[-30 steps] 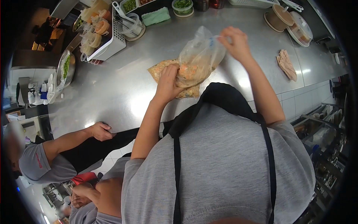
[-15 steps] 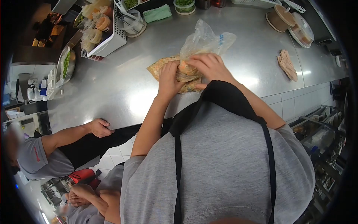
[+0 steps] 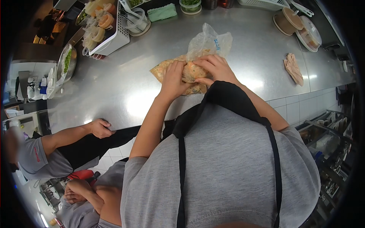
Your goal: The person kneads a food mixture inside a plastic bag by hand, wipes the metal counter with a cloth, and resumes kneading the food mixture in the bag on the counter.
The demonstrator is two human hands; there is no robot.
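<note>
A clear plastic bag [image 3: 194,71] holds an orange and tan chopped food, and its loose transparent end spreads away from me. Both hands grip its filled part. My left hand [image 3: 174,80] has its fingers closed round the left side, and my right hand [image 3: 217,69] presses on the right side with thumb and fingers. Beneath it, a second flat bag of similar food [image 3: 159,71] lies on the steel counter [image 3: 114,87], sticking out to the left and toward me.
A white basket of bottles [image 3: 116,41] and a tub of utensils [image 3: 137,23] stand back left, beside a green cloth [image 3: 162,12]. A pinkish cloth [image 3: 292,69] and lidded containers [image 3: 288,21] are right. A co-worker's hand [image 3: 101,128] rests at the counter's left front edge.
My right hand has come down from the bag's loose end to its filled part. The loose end has sunk and shifted. My left hand stays on the bag's left side.
</note>
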